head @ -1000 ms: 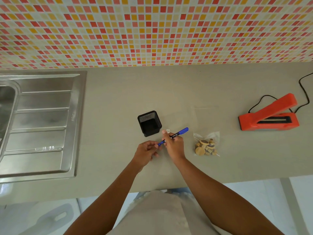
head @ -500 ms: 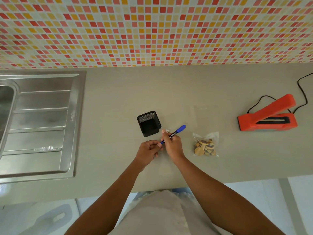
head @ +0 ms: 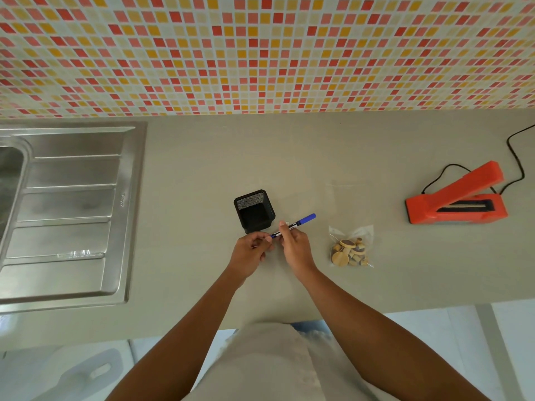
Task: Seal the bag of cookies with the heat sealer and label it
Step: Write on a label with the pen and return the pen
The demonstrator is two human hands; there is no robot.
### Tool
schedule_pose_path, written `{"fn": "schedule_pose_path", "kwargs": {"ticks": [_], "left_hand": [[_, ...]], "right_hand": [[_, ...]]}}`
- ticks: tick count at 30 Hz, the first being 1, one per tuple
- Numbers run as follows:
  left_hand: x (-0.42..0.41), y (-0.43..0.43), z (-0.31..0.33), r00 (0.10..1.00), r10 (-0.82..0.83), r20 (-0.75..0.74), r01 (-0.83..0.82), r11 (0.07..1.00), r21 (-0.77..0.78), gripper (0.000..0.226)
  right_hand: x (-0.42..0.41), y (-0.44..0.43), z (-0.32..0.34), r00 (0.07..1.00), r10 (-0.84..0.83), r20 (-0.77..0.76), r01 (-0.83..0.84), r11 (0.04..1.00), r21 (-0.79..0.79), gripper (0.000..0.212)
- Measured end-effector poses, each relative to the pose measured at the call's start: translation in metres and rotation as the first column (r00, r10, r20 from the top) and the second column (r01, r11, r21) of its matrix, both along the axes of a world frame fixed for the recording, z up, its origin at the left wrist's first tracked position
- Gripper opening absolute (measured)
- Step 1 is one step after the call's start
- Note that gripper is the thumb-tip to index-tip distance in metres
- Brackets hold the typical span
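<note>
Head view. The bag of cookies (head: 351, 246), a clear pouch with its contents bunched at the near end and its long flat neck reaching toward the wall, lay on the desk (head: 185, 299) just to the right of the right hand (head: 295, 248) and apart from it. The heat sealer (head: 456, 198), orange with its arm raised, stood well to the right of both hands, its black cord (head: 518, 157) trailing off toward the wall.

The right hand's grip was closed on the barrel of a blue pen (head: 293, 225), whose blue end pointed up and to the right. The left hand (head: 251, 250) was pinched shut at the pen's lower tip; whether it held a cap or a small label could not be told. A black mesh pen holder (head: 254, 211) stood directly beyond the two hands, nearly touching the left fingertips. A steel sink drainboard (head: 66, 209) lay far to the left.

Judged from this layout, the step was the readying of the pen for labelling; whether the pouch was already sealed could not be seen. Possible faults: writing on thin film over lumpy cookies could tear it or smear the ink; a backward flick of the pen could tip the light holder.
</note>
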State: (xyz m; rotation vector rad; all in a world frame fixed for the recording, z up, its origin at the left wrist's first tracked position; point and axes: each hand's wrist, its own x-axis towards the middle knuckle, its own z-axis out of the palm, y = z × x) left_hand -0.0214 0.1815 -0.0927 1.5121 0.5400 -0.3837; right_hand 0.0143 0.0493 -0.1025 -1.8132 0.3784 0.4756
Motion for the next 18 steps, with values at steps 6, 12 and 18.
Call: {"fn": "schedule_pose_path", "kwargs": {"ticks": [6, 12, 18], "left_hand": [[-0.001, 0.002, -0.001, 0.998, 0.032, 0.061, -0.036, 0.998, 0.060, 0.016], [0.002, -0.005, 0.000, 0.998, 0.004, 0.070, -0.009, 0.997, 0.074, 0.019], [0.004, -0.007, 0.008, 0.998, -0.018, 0.063, 0.014, 0.998, 0.062, 0.019]], "right_hand": [[-0.002, 0.001, 0.003, 0.998, 0.048, 0.045, -0.048, 0.999, -0.009, 0.052], [-0.001, 0.002, 0.005, 0.999, 0.032, 0.016, -0.032, 0.999, 0.031, 0.050], [0.000, -0.005, 0.007, 0.997, 0.080, -0.023, -0.078, 0.994, 0.079, 0.046]]}}
